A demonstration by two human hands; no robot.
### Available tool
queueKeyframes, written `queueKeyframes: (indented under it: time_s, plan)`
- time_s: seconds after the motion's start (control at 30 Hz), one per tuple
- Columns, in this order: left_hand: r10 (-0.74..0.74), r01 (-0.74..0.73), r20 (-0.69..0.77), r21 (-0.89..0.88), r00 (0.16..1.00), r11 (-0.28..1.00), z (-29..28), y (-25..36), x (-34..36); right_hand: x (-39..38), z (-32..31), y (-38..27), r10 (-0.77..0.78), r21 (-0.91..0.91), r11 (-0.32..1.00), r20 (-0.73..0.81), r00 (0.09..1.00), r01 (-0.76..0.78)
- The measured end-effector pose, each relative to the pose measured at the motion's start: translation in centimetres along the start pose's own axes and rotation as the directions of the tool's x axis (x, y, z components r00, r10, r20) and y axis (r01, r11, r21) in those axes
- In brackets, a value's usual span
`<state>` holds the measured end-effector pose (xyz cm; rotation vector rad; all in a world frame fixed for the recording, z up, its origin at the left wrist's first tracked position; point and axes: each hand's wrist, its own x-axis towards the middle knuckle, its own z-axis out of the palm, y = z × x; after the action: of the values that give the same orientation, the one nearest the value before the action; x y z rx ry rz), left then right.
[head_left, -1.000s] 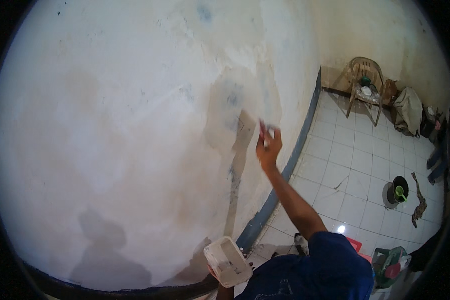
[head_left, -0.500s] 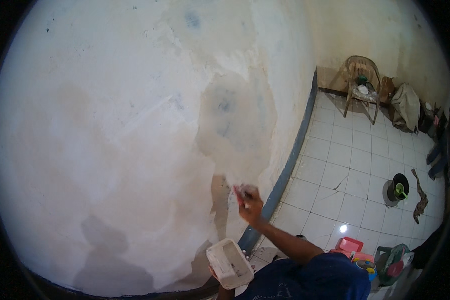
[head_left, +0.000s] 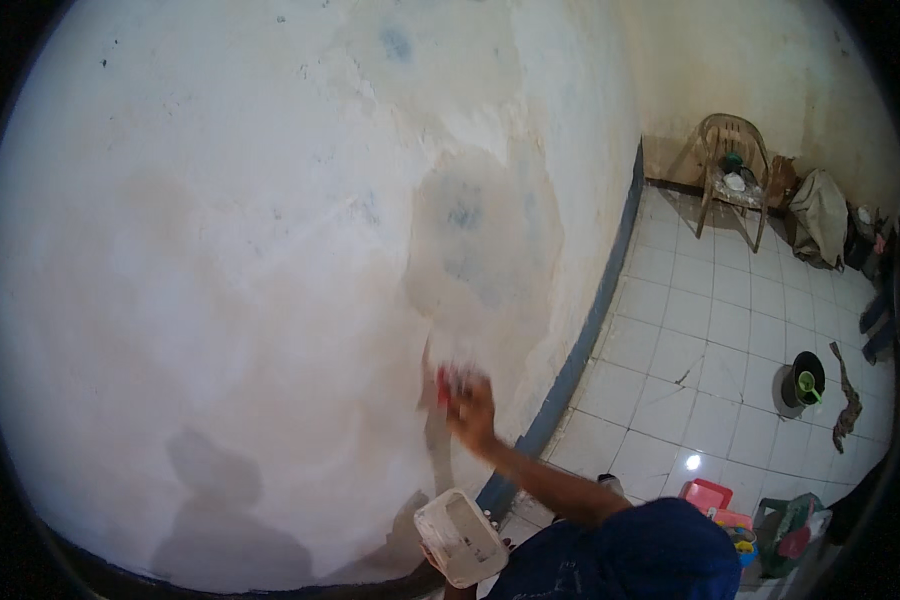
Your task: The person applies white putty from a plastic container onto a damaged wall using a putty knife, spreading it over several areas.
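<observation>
My right hand [head_left: 473, 408] is raised against the patchy white wall [head_left: 270, 250], shut on a small red-handled tool [head_left: 447, 383] that is blurred with motion and pressed to the wall's surface. My forearm runs down to my blue sleeve at the lower edge. A white rectangular tray [head_left: 460, 535], smeared inside, is held low near my body. My left hand [head_left: 432, 556] is under it and almost wholly hidden. A greyer, damp-looking patch [head_left: 480, 240] lies on the wall just above the tool.
A blue skirting band [head_left: 575, 360] runs along the wall's foot beside the white tiled floor [head_left: 700, 330]. A plastic chair [head_left: 732, 165] stands in the far corner. A black bucket with a green scoop [head_left: 805, 380] and a pink container [head_left: 705, 495] sit on the floor.
My right hand has swept down the wall with the tool, from beside the grey patch to below it. The tray has stayed low by my body.
</observation>
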<state>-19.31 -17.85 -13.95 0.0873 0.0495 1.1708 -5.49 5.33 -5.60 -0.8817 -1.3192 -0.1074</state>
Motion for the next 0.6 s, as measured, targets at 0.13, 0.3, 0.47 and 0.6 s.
queueKeyframes:
  time_s: [0.13, 0.3, 0.47, 0.6]
  plan:
    - [-0.006, 0.007, -0.020, 0.020, 1.000, 1.000, -0.9, 0.2, 0.7, -3.8, -5.7, -5.0, 0.100, 0.260, 0.958, 0.080, 0.992, -0.118]
    - [-0.013, 0.019, -0.046, 0.126, 0.999, 0.992, -1.3, 1.0, 1.2, -5.4, -12.2, -1.6, 0.418, 0.263, 0.861, 0.126, 0.900, -0.436]
    - [-0.045, 0.066, -0.104, 0.207, 0.994, 0.976, -4.3, -0.2, 3.5, -2.8, -20.1, -0.2, 0.973, 0.477, 0.076, 0.158, 0.170, -0.876]
    - [-0.033, 0.121, -0.163, 0.563, 0.986, 0.818, -0.2, -3.5, 7.1, -2.0, -23.5, 0.0, 0.985, 0.660, -0.157, 0.161, -0.066, -0.735]
